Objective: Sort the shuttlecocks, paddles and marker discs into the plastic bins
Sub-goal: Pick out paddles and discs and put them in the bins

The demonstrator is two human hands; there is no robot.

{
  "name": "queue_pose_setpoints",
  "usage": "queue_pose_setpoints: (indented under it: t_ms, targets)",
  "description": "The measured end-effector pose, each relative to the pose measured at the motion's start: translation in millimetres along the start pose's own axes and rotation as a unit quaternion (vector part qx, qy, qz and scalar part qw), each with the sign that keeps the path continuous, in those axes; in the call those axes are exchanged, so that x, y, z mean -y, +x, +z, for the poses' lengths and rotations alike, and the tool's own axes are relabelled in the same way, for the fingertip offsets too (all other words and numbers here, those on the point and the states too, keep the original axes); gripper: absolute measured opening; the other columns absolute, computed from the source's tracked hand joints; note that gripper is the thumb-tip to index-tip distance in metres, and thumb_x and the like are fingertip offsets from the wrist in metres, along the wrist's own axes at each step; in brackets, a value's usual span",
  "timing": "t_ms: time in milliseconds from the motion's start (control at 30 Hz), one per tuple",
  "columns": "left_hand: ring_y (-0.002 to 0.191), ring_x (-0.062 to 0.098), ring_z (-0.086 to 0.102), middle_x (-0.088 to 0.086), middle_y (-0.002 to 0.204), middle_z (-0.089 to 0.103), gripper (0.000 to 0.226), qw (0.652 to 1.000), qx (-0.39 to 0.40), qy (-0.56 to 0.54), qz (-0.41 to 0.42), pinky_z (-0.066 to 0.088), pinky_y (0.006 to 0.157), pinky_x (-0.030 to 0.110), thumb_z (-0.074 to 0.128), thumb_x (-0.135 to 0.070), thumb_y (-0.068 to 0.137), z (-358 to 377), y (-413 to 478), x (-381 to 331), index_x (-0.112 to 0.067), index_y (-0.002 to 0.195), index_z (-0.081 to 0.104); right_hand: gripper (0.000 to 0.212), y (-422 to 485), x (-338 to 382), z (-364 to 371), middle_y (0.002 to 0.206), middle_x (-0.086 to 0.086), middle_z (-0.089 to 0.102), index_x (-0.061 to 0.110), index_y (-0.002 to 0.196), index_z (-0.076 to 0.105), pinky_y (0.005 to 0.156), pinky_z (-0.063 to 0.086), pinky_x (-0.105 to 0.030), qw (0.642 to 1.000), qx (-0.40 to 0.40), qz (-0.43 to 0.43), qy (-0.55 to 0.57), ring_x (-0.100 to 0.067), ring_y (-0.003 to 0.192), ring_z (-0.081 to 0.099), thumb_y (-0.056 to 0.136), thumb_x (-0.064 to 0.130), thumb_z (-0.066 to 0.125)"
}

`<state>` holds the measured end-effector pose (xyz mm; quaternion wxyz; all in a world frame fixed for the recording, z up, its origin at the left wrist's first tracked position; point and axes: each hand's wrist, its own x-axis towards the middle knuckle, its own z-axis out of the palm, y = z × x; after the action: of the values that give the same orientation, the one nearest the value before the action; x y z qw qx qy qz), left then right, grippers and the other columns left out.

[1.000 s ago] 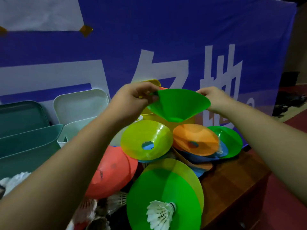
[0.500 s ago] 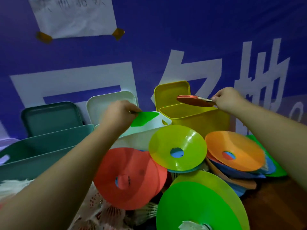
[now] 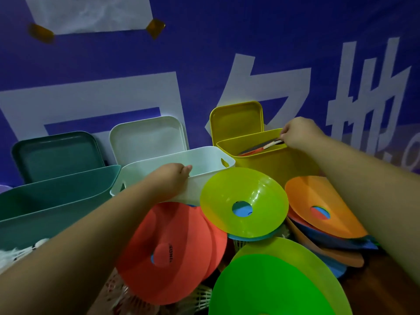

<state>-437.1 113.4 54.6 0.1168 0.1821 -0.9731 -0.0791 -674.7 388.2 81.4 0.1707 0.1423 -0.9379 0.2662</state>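
Observation:
My right hand [image 3: 297, 133] pinches the pale handle of a red paddle [image 3: 261, 148] whose blade lies down inside the yellow bin [image 3: 268, 169]. My left hand [image 3: 169, 178] rests at the front rim of the white bin [image 3: 204, 156]; its fingers are hidden behind its back and nothing shows in it. A teal bin [image 3: 56, 201] stands to the left. Marker discs are piled in front: yellow-green [image 3: 261, 201], red [image 3: 181, 235], orange [image 3: 318, 196], green [image 3: 272, 287]. Shuttlecocks [image 3: 202, 298] lie under the pile.
Three lids lean on the blue banner behind the bins: teal lid [image 3: 56, 153], white lid [image 3: 147, 137], yellow lid [image 3: 236, 119]. More shuttlecocks [image 3: 9, 253] sit at the left edge. Bare wooden table [image 3: 386, 292] shows at the lower right.
The green disc that my left hand held over the white bin is out of sight, and the hand has sunk to the rim. My right hand lowered the red paddle into the yellow bin.

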Motion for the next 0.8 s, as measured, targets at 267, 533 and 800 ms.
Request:
queue_pose_setpoints:
  t_ms: [267, 533, 800]
  targets:
    - [0.118, 0.031, 0.06, 0.013, 0.128, 0.068, 0.046, 0.999, -0.02, -0.022, -0.013, 0.041, 0.098, 0.035, 0.034, -0.04, 0.112, 10.1, 11.3, 9.0, -0.012, 0.118, 0.07, 0.023, 17.3, 9.1, 25.3, 0.134, -0.007, 0.066, 0.027, 0.114, 0.08, 0.107, 0.052, -0.049, 0.998, 0.066, -0.019, 0.0, -0.035, 0.127, 0.058, 0.105, 0.021, 0.06]
    - [0.114, 0.031, 0.06, 0.013, 0.124, 0.069, 0.048, 1.0, -0.02, -0.02, -0.009, 0.041, 0.096, 0.036, 0.032, -0.042, 0.112, 11.6, 16.4, 12.9, -0.013, 0.117, 0.07, 0.03, 26.6, -3.8, 47.7, 0.135, -0.014, 0.06, 0.022, 0.132, 0.071, 0.093, 0.059, -0.049, 0.998, -0.03, 0.043, -0.03, -0.039, 0.118, 0.062, 0.104, 0.023, 0.062]
    - [0.109, 0.034, 0.06, 0.019, 0.117, 0.068, 0.05, 0.999, -0.031, -0.016, -0.007, 0.039, 0.089, 0.036, 0.03, -0.04, 0.113, 8.9, 13.3, 8.1, -0.007, 0.113, 0.067, 0.03, -35.2, -23.6, 26.3, 0.121, -0.013, 0.072, 0.012, 0.11, 0.08, 0.087, 0.057, -0.043, 0.992, -0.06, -0.02, 0.112, -0.033, 0.106, 0.066, 0.107, 0.02, 0.051]
